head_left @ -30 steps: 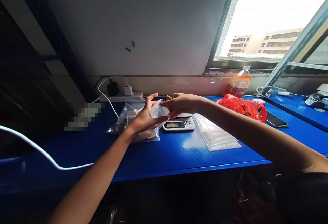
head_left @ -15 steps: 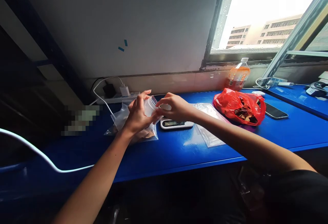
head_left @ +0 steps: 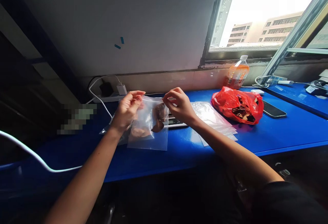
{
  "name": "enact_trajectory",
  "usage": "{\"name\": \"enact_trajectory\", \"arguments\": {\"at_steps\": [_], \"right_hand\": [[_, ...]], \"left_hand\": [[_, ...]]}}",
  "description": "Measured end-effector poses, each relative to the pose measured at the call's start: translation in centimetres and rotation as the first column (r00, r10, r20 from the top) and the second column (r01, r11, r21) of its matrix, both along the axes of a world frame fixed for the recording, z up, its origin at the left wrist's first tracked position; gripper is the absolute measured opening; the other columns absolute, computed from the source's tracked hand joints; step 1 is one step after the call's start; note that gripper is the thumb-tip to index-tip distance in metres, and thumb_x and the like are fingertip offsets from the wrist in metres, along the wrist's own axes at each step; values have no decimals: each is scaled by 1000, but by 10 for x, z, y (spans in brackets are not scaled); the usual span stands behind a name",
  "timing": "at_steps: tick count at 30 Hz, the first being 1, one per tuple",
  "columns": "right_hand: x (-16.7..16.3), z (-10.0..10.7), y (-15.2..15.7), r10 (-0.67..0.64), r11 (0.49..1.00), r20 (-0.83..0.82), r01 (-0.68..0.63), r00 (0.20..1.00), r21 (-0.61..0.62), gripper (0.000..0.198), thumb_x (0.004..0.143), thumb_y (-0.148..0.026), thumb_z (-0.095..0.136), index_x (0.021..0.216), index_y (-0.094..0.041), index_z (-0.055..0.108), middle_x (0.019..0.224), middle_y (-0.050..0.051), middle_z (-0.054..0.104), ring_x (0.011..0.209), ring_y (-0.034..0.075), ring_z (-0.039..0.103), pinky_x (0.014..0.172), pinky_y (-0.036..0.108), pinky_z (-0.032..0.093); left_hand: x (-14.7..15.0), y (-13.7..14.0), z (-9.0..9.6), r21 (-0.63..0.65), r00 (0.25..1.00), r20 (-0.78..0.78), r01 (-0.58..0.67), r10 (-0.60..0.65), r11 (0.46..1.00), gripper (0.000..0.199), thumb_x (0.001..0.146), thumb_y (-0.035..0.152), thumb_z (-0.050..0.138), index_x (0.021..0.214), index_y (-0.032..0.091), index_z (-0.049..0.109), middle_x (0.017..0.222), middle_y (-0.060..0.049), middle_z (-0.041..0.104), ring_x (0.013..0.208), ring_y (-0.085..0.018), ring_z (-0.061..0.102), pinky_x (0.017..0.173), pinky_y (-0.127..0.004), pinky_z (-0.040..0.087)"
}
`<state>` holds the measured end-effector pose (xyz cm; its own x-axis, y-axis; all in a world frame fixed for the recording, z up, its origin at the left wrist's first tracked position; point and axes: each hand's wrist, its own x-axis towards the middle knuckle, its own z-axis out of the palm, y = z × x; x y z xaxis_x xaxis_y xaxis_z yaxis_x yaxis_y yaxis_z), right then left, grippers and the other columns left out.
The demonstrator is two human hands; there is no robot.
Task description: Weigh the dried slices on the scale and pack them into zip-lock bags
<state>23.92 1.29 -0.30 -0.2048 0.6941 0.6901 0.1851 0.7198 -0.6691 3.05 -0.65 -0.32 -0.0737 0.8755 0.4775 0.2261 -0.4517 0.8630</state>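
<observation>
Between my hands hangs a clear zip bag [head_left: 160,142] with brown, dried-looking pieces [head_left: 159,118] inside. My left hand [head_left: 128,109] pinches its upper left corner. At the upper right corner, my right hand [head_left: 178,105] grips the bag with thumb and fingers. Behind the bag and partly hidden lies a white digital scale [head_left: 176,125]; its display is too small to read. Under and left of the held bag, more clear plastic bags [head_left: 124,138] lie on the blue table [head_left: 205,164], seemingly with brownish contents.
Flat clear bags [head_left: 207,114] lie right of the scale. Beyond them are an open red plastic bag [head_left: 225,102] of dark dried pieces, a phone [head_left: 274,109] and an orange drink bottle [head_left: 238,73]. A power strip with chargers [head_left: 121,89] sits by the wall, its white cable trailing nearby.
The zip bag has been lowered and spread flat, so its brown contents now show. My hands have moved apart to its two upper corners.
</observation>
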Motion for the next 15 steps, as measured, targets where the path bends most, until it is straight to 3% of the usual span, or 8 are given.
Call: {"name": "enact_trajectory", "arguments": {"at_steps": [5, 8, 11, 15], "right_hand": [[14, -1, -6, -93, 987, 55, 85, 994, 134, 5, 84, -21, 56, 78, -20, 57, 92, 4, 55, 85, 14, 57, 76, 29, 50], [22, -1, 0, -176, 984, 185, 178, 967, 9, 8, 85, -24, 55, 79, -20, 52, 80, 3, 57, 72, 13, 54, 67, 27, 45], [26, 0, 4, -121, 979, 262, 159, 957, -130, 9, 88, -27, 52, 83, -20, 50, 70, 0, 58, 60, 11, 50, 60, 25, 38], [27, 3, -1, -80, 984, 209, 111, 975, -141, 7, 87, -25, 51, 93, -21, 51, 68, -2, 56, 56, 9, 49, 58, 24, 37]], "left_hand": [[7, -1, 3, -39, 988, 149, 41, -34, 998, 30, 76, 27, 71, 105, 21, 65, 79, 0, 57, 65, -9, 54, 64, -22, 49], [12, -2, 3, -48, 990, 130, 57, -50, 997, 30, 74, 27, 71, 103, 20, 65, 76, 0, 57, 64, -10, 53, 64, -24, 50], [14, -2, 1, -81, 998, 50, 43, -39, 996, 32, 72, 29, 70, 102, 19, 64, 75, 0, 57, 66, -12, 55, 63, -26, 51], [11, 1, -3, -117, 1000, 30, 8, -5, 993, 34, 68, 26, 71, 101, 17, 63, 75, -1, 60, 68, -13, 58, 65, -29, 53]]}}
